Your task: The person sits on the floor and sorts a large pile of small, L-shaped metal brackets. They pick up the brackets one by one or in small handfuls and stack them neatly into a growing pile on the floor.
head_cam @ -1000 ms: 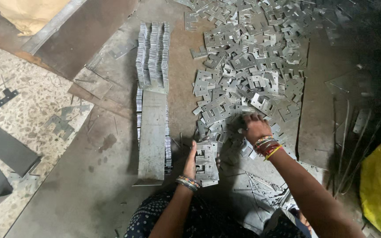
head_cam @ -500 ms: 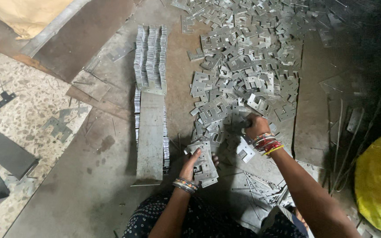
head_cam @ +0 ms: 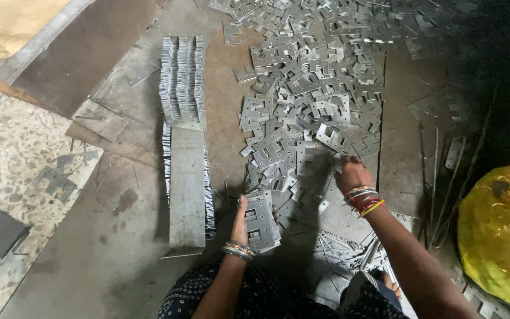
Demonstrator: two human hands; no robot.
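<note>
1. On the floor, left hand (head_cam: 240,220) grips a small stack of grey notched metal plates (head_cam: 261,220), now thicker than before.
2. Right hand (head_cam: 352,174), fingers curled, has returned to the loose heap of stamped grey plates (head_cam: 314,100); whether it grasps one cannot be told.

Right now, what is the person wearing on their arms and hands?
Both arms are bare, with no sleeves and no gloves. The left hand has a small stack of thin bangles at the wrist, silvery with some darker and orange ones. The right hand has a thicker stack: pale, red and dark bangles, with a yellow one nearest the elbow. I cannot make out any rings.
</note>
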